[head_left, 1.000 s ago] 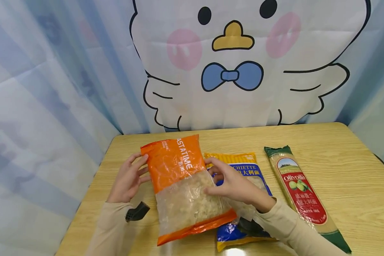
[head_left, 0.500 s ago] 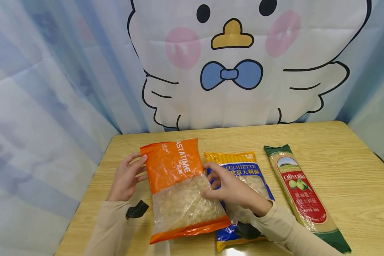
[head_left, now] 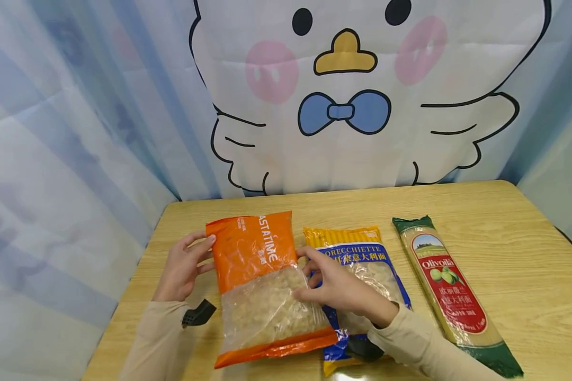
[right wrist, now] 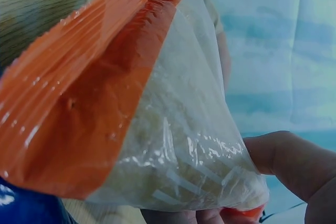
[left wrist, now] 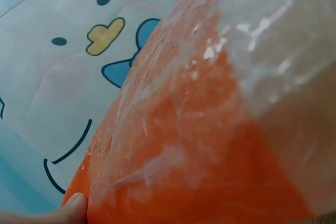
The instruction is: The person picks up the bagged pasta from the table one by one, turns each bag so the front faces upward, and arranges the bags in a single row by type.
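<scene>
An orange and clear bag of pasta (head_left: 255, 296), lettered "ASTATIME", is held tilted at the left of the head view. My left hand (head_left: 183, 267) grips its upper left edge, the thumb in front. The right hand (head_left: 338, 283) holds the opposite side. In the right wrist view, that thumb (right wrist: 278, 156) presses the clear film while fingers show beneath. The left wrist view has a thumb (left wrist: 73, 208) at the orange corner. A blue and yellow orecchiette bag (head_left: 376, 272) lies partly behind the right hand and the held bag.
To the right, a long Olivoilà spaghetti packet (head_left: 450, 288) with green ends lies slantwise on the wooden table (head_left: 519, 254). Behind the table hangs a curtain (head_left: 343, 159) with a cartoon bird. A black wrist device (head_left: 198, 313) shows by the left sleeve.
Both hands have shifted slightly left with the orange pasta bag, and its top has come down a little. More of the orecchiette bag's lettering is visible. The spaghetti packet stays put.
</scene>
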A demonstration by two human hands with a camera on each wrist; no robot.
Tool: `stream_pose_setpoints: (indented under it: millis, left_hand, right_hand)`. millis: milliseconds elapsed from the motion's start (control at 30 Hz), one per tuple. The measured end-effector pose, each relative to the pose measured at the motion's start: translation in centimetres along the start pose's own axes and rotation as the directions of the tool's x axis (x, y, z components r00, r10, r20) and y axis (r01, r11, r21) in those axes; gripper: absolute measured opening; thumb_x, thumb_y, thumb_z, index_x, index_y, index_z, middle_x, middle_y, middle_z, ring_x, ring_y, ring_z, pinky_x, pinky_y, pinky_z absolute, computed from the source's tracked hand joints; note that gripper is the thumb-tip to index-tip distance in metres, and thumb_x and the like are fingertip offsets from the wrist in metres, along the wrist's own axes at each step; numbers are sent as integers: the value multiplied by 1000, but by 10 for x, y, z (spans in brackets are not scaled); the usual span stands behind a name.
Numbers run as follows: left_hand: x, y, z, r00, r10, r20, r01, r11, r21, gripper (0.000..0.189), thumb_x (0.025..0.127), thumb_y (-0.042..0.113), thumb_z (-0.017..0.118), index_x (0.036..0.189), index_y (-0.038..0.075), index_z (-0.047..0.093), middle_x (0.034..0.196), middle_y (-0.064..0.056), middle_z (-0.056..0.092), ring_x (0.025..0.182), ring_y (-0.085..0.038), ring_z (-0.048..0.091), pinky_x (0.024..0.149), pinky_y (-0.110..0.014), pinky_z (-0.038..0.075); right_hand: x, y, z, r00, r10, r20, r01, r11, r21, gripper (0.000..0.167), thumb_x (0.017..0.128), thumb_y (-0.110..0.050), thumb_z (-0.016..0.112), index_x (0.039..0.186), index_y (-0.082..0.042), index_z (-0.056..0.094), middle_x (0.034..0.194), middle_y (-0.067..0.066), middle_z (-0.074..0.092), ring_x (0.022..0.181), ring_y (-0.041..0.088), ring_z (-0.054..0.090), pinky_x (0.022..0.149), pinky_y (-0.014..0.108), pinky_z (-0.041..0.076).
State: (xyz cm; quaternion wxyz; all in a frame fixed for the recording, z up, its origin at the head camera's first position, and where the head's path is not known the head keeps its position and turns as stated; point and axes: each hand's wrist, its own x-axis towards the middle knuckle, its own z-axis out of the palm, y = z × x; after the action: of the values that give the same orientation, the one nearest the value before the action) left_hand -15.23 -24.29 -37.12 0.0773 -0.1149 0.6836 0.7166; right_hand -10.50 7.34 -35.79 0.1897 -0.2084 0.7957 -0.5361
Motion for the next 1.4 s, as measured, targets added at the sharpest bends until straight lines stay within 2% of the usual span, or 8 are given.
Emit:
stream_pose_setpoints:
  millis: [333, 567, 767, 867, 1100, 1267, 1400]
  left_hand:
    - [2, -3, -6, 1000, -12, -8, 12, 1000, 13, 43, 97, 31, 65, 130, 6, 51, 96, 8, 72, 88, -11, 71, 78, -30, 61]
    - [4, -7, -18, 999, -44, -20, 45, 998, 35, 48, 97, 32, 65, 133, 7, 48, 95, 10, 70, 86, -9, 71, 78, -28, 61]
    - [3, -13, -31, 997, -71, -20, 72, 996, 58, 52, 96, 31, 66, 137, 6, 45, 92, 11, 70, 83, -8, 72, 77, -28, 61]
    - [4, -12, -36, 997, -76, -16, 77, 995, 68, 53, 96, 31, 66, 138, 6, 45, 91, 11, 70, 83, -7, 72, 77, -29, 61]
    - [7, -9, -47, 992, -122, 14, 121, 991, 63, 57, 96, 31, 67, 141, 6, 42, 94, 11, 70, 87, -11, 73, 81, -33, 61]
    - [12, -10, -54, 988, -144, 63, 141, 989, 53, 48, 98, 31, 65, 136, 10, 45, 95, 10, 71, 88, -11, 73, 82, -33, 61]
    - [16, -12, -60, 984, -150, 92, 146, 988, 52, 48, 98, 31, 64, 137, 11, 44, 96, 9, 71, 89, -11, 72, 82, -32, 61]
  right_hand:
    - [6, 1, 10, 1000, 4, 8, -4, 1000, 25, 67, 86, -15, 77, 141, -2, 41, 100, 11, 60, 83, 18, 65, 65, 29, 57]
    - [13, -1, 22, 1000, 1, 17, 0, 1000, -14, 67, 85, -17, 78, 140, -4, 43, 100, 10, 61, 86, 18, 65, 72, 28, 57]
    - [19, -2, 33, 1000, 9, 26, -8, 999, -34, 70, 83, -16, 77, 142, -2, 41, 99, 9, 61, 86, 16, 64, 73, 26, 56]
    - [22, -3, 37, 1000, -7, 23, 7, 1000, -29, 66, 82, -13, 77, 138, -1, 43, 96, 9, 61, 84, 16, 63, 73, 26, 55]
    - [29, -5, 46, 1000, -13, 16, 14, 999, -37, 58, 80, -10, 79, 128, -3, 47, 92, 10, 63, 81, 18, 63, 68, 27, 55]
    - [34, -2, 50, 1000, 4, 10, -4, 999, -41, 58, 79, -10, 79, 128, -4, 48, 92, 9, 63, 81, 17, 63, 68, 27, 55]
    - [39, 2, 52, 999, 38, 38, -40, 997, 59, 56, 80, -6, 78, 126, -5, 47, 92, 11, 62, 78, 17, 64, 65, 30, 57]
